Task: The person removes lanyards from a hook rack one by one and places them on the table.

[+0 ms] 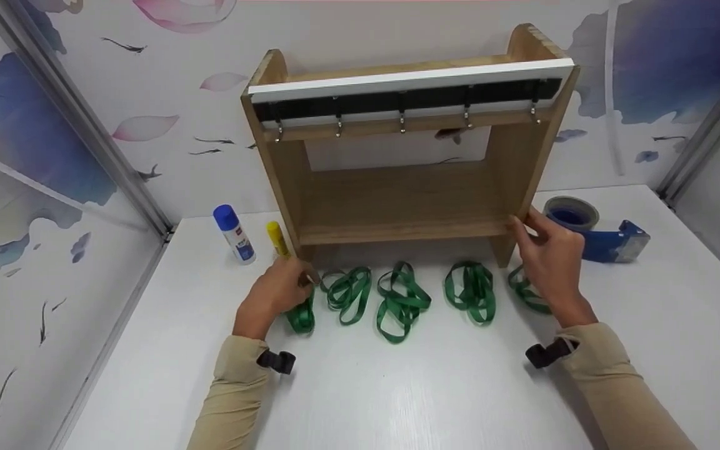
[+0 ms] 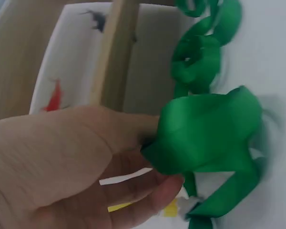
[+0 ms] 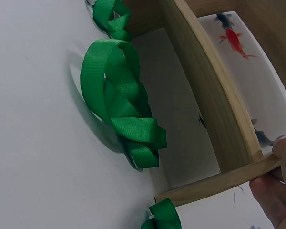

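Observation:
A small wooden shelf (image 1: 397, 234) stands on the table, with a black strip (image 1: 407, 100) of several metal hooks along its upper front. My right hand (image 1: 550, 256) grips the lower edge of its right side panel between thumb and fingers, as the right wrist view also shows. At the shelf's left foot, my left hand (image 1: 275, 290) pinches a looped green ribbon (image 2: 207, 129); the thumb tip is hidden behind the ribbon. More looped green ribbons (image 1: 402, 300) lie in a row before the shelf, one partly covered by my right hand.
A glue stick (image 1: 235, 234) with a blue cap and a yellow-capped stick (image 1: 277, 237) stand left of the shelf. On the right is a blue tape dispenser (image 1: 616, 242) with a tape roll (image 1: 575, 209). A patterned wall panel (image 1: 210, 156) stands behind.

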Tool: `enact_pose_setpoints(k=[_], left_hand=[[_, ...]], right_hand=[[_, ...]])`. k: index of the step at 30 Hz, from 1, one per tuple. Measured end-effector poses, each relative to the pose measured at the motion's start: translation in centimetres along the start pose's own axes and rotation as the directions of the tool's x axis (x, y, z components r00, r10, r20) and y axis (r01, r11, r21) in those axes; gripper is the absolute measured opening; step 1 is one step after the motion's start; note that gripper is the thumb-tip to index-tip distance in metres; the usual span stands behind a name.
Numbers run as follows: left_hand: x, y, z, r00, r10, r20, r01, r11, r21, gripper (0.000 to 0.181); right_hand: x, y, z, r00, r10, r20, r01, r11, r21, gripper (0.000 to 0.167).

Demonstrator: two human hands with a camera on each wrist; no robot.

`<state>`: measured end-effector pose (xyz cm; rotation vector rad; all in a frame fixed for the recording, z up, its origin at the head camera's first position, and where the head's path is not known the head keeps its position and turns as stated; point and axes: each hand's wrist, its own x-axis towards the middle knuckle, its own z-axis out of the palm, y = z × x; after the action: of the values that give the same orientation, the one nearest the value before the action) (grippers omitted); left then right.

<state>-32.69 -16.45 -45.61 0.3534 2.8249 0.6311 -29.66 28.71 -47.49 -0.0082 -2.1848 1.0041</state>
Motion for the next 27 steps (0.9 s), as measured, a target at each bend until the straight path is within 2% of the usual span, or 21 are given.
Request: enact_pose_setpoints(k=[3,8,18,22,27], left_hand=[[0.2,0.1,0.6,0.999,-0.037,-0.008,0.037,0.997,0.065,0.022],[0.2,0.0,0.7,0.998,-0.056,-0.027,0.059,0.990,0.129,0.019],[-0.6,0.1,0.6,0.996,-0.085,-0.031,0.087,0.993,0.084,0.021],[-1.0,0.3,0.9,0.997,-0.065,-0.046,0.070,0.991,0.115,0.025],[-1.1,-0.3,1.1,0.998,-0.043,-0.051,0.049,0.990,0.136,0.025]], right_hand=[[-0.1,-0.1,0.0,1.000,-0.015,-0.007,0.015,1.000,0.015,0.040],[0.0,-0.3,0.3,1.000,-0.026,-0.011,0.026,0.999,0.030,0.039],[-0.1,-0.1,0.9,1.000,-0.010,0.012,0.010,1.000,0.006,0.041],[-0.1,-0.1,0.8,1.000,0.000,0.012,0.000,1.000,0.006,0.041],[-0.1,-0.4,0.6,0.999,0.020,0.027,-0.020,1.000,0.000,0.042]])
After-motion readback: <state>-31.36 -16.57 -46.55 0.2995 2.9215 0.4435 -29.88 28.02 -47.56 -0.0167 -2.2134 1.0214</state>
